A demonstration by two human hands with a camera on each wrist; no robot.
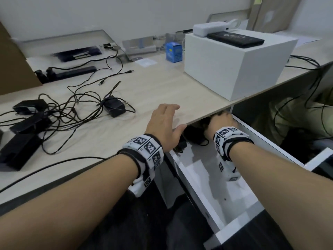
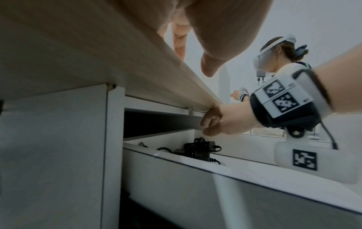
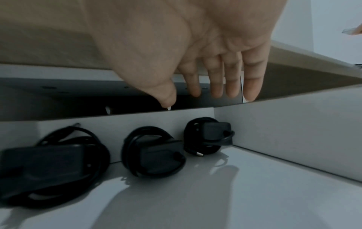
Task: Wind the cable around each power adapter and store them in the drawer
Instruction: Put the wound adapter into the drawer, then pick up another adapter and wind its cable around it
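The white drawer (image 1: 207,179) stands pulled out under the desk edge. Three black power adapters with wound cables lie along its back wall: a large one (image 3: 51,162), a middle one (image 3: 156,156) and a small one (image 3: 213,136) in the corner. My right hand (image 1: 220,120) hovers just above them with straight fingers (image 3: 215,80), holding nothing. My left hand (image 1: 169,120) rests flat on the desk (image 1: 153,82), thumb over the edge. Several black adapters (image 1: 115,107) with tangled cables (image 1: 72,112) lie on the desk to the left.
A white box (image 1: 234,65) with a black device on top stands at the back right of the desk. A blue carton (image 1: 173,52) sits behind it. Another person (image 2: 274,62) with a headset is beyond the drawer. Loose cables hang at the right.
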